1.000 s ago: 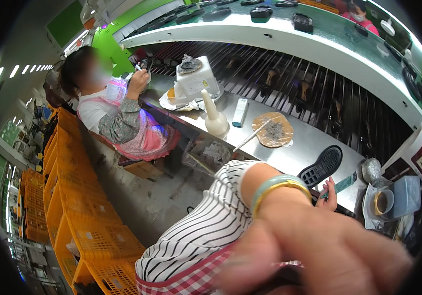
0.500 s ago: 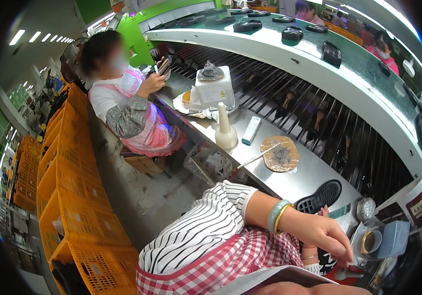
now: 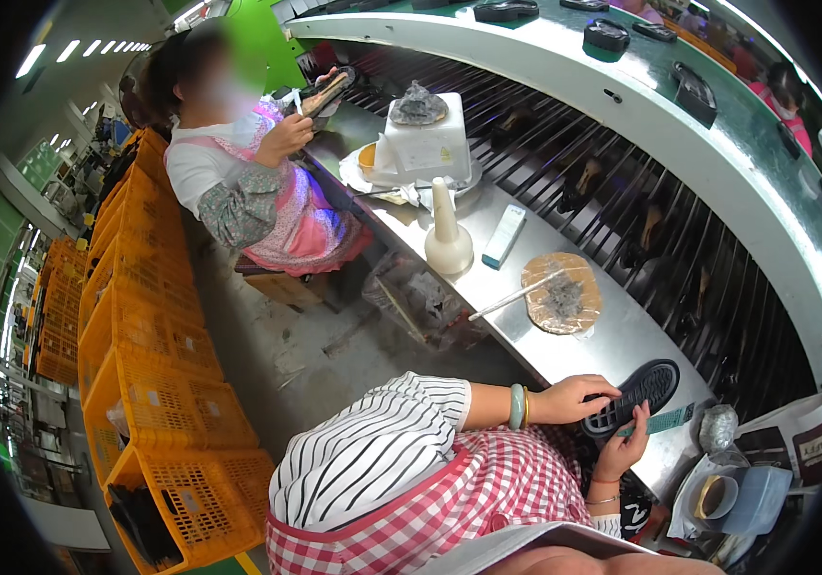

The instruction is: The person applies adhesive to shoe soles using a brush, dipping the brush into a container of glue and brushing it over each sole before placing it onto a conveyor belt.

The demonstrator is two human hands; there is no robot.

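Note:
A black shoe sole point(image 3: 658, 385) with a raised grid pattern is tilted over the near end of the metal bench. My right hand point(image 3: 622, 448) grips its lower edge, thumb and fingers closed on it. At the heel end, my left hand point(image 3: 572, 399) has its fingers bent onto the sole; its fingertips are partly hard to make out. A green strip point(image 3: 671, 420) lies beside the sole, next to my right fingers. Farther along the bench is a round brown pad point(image 3: 537, 305) with grey smears and a thin white stick point(image 3: 516, 295) across it.
A cream cone-necked bottle point(image 3: 449, 251), a slim white-and-green box point(image 3: 504, 236) and a white box point(image 3: 427, 144) stand along the bench. A clear blue-tinted container point(image 3: 761, 500) is at right. Orange crates point(image 3: 205, 503) line the left. A co-worker point(image 3: 238, 172) sits at the far end, holding a shoe.
My left hand has moved from low at the right up and left to the sole's heel end. The sole, in my right hand, sits slightly farther right in view.

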